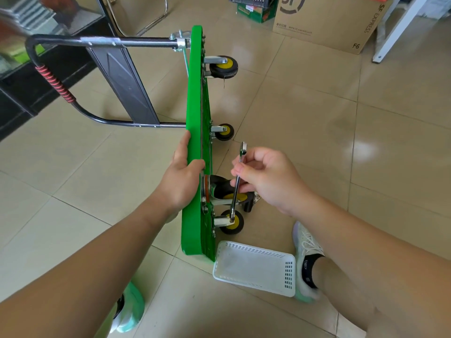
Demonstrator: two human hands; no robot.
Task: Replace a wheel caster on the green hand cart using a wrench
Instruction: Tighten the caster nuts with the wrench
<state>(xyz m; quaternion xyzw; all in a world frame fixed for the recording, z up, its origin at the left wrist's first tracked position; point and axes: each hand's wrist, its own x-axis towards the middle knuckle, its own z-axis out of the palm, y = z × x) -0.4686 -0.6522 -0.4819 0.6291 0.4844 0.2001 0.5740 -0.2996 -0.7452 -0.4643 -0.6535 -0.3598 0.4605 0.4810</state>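
Both hands are at work here. The left hand (181, 170) clamps the edge of the cart (194, 93) and the right hand (266, 176) is on the wrench (238, 184).

The big worry is the cart itself. It stands on its side on the tiled floor (317, 147), running up the centre of the frame. Its wheels point right and its black handle (48, 76) sticks out to the upper left. Only that one hand steadies it, so a hard pull on the wrench could tip it or slide it across the smooth tiles.

The next risk is the white basket (253, 267) at lower centre, lying just beside the cart's bottom corner. Any nut that drops could miss it and roll away.

Then there is the wrench, which is held high up and only lightly. If the lower end is not seated square, it could slip off and round the nut. It could also throw the knuckles into the larger wheel (227, 191) just above.

Now the hands in detail. The left hand grips firmly, with the fingers flat along the left face of the green board and the thumb hooked over onto the wheel side. The right hand is curled and pinches the wrench shaft near its top between thumb and fingertips. One lower finger appears to brush the larger wheel. The wrench hangs almost upright, and its lower end meets the bracket of the lowest wheel (231, 224). I cannot tell whether it actually sits on a nut.
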